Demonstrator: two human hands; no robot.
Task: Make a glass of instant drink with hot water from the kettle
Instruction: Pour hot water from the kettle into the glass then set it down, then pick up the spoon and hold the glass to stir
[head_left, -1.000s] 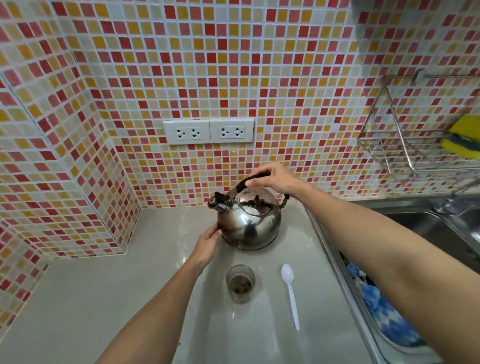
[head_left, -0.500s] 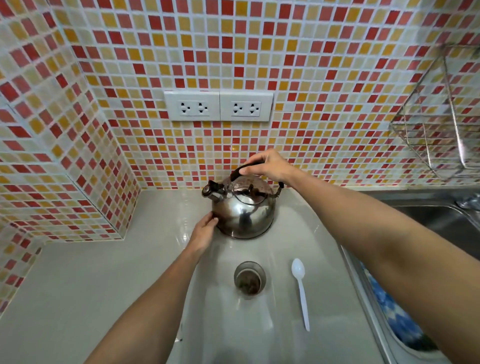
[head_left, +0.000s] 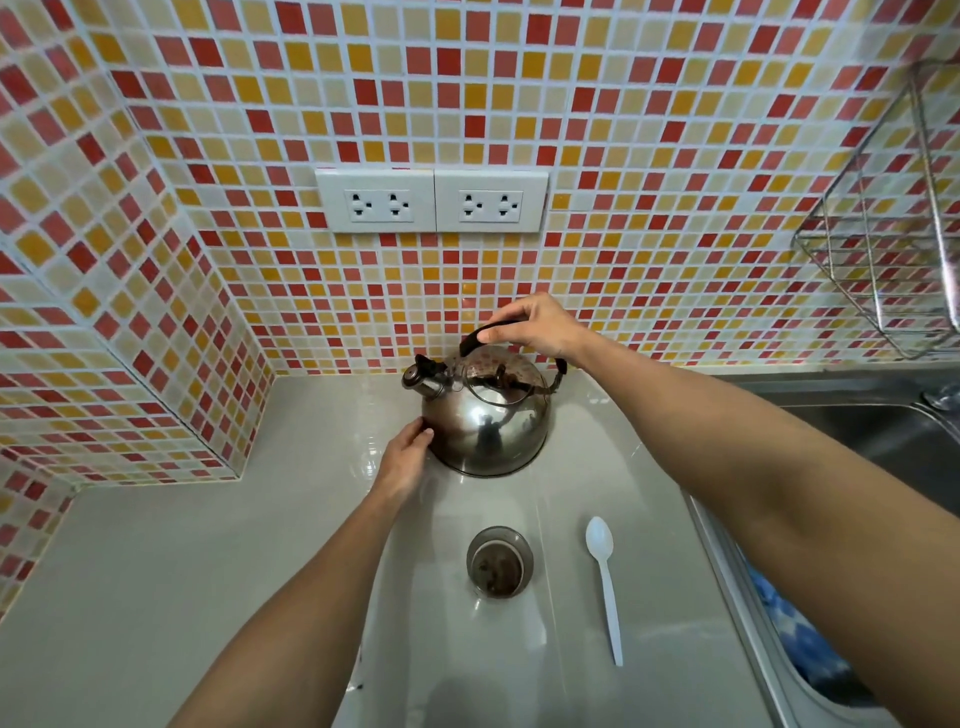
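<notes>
The steel whistling kettle (head_left: 485, 421) stands near the back edge of the counter (head_left: 156, 571). The right hand (head_left: 540, 327) is closed around its black handle; the left hand (head_left: 405, 457) lies spread against its side. It is probably heavy, hot and slippery, so the handle is safest.

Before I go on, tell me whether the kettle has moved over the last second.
No. The kettle still sits on the counter below the wall sockets, behind the glass; only the camera shifted.

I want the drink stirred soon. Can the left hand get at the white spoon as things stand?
Probably, but awkwardly: the left hand rests on the kettle, and the spoon lies past the glass on its right. Nothing covers the spoon; the reach would cross over the glass.
</notes>
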